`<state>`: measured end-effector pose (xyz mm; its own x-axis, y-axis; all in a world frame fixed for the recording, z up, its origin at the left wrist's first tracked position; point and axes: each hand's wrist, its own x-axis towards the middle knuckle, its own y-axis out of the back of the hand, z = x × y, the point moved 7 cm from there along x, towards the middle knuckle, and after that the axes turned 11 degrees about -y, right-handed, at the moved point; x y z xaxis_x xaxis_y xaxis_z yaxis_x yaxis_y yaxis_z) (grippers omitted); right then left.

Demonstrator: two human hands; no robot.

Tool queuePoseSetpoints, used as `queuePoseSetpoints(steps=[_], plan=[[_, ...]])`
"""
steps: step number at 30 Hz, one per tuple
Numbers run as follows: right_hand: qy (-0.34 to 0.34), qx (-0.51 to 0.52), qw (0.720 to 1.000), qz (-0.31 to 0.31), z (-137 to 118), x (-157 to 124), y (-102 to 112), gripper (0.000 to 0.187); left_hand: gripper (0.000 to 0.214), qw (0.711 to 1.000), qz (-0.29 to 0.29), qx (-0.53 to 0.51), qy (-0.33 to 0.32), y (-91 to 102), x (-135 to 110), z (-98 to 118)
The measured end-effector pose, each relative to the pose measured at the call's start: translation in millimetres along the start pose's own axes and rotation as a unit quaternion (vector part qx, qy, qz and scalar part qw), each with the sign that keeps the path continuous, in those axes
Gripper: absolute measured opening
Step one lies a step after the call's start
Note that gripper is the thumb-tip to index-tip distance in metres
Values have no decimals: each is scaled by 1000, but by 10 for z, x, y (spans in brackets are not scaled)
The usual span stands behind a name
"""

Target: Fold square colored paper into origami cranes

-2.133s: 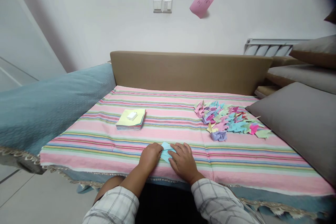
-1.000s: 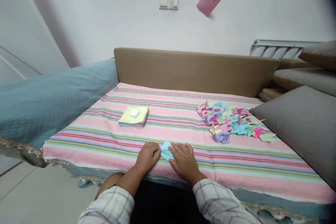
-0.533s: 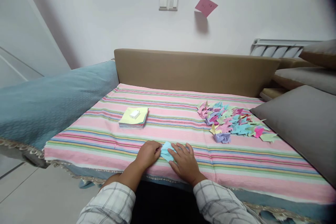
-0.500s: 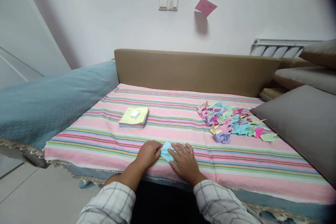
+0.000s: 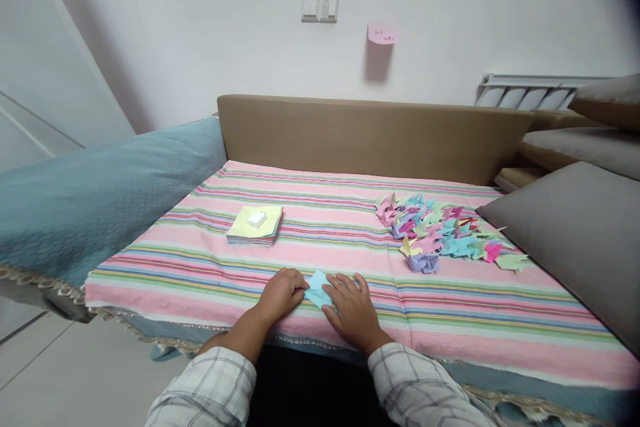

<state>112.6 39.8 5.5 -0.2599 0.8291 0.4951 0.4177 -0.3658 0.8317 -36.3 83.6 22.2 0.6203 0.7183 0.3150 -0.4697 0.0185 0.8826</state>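
Paper (image 5: 318,292) I judge part-folded: left hand (image 5: 283,291) pinches its corner, right hand (image 5: 354,311) lies spread; beyond its fingertips (image 5: 334,292), folded shapes (image 5: 458,243) look finished.

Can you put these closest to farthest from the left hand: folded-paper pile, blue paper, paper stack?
1. Blue paper, just right of the left hand.
2. Paper stack, farther forward and slightly left.
3. Folded-paper pile, away to the right.

Left grip (image 5: 283,292), right grip (image 5: 354,308), both touching blue paper (image 5: 317,285)
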Motion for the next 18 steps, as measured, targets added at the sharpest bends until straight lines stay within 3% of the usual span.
queuePoseSetpoints(steps=[12,18], plan=[[5,-39,999,-4,-4,1,-4,37,20,999,37,0,-40,62,-79,89],[2,-10,1000,-2,-3,-1,5,38,19,999,40,-34,13,82,-58,112]])
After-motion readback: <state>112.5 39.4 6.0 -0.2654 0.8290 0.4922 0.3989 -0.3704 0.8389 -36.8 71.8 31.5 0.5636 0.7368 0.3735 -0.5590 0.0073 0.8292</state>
